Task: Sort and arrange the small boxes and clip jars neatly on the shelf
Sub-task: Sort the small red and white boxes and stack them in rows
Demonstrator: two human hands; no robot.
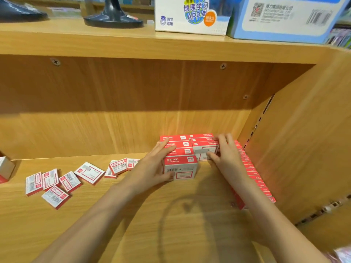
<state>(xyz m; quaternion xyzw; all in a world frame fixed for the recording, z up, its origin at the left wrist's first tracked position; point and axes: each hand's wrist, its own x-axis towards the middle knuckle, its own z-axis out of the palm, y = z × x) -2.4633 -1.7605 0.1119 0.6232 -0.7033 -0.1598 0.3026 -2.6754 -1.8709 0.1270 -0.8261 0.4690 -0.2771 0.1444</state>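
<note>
Red-and-white staple boxes stand in rows at the back right of the wooden shelf [190, 215]. My left hand [153, 166] lies against the left side of a stack of larger boxes [180, 164], fingers stretched over their tops and thumb at the front. My right hand [226, 152] grips a stack of small boxes [204, 149] beside them, fingers over the top and thumb on the front. A long row of small boxes [252, 171] runs along the right wall. Several loose small boxes [55, 183] lie flat at the left, more of these boxes [119, 166] near the middle.
A white-and-red box [5, 168] sits at the far left edge. On the shelf above stand a dark lamp base [113, 20], a white carton [191, 16] and a blue carton [284, 18]. The right side panel [303, 149] closes the bay.
</note>
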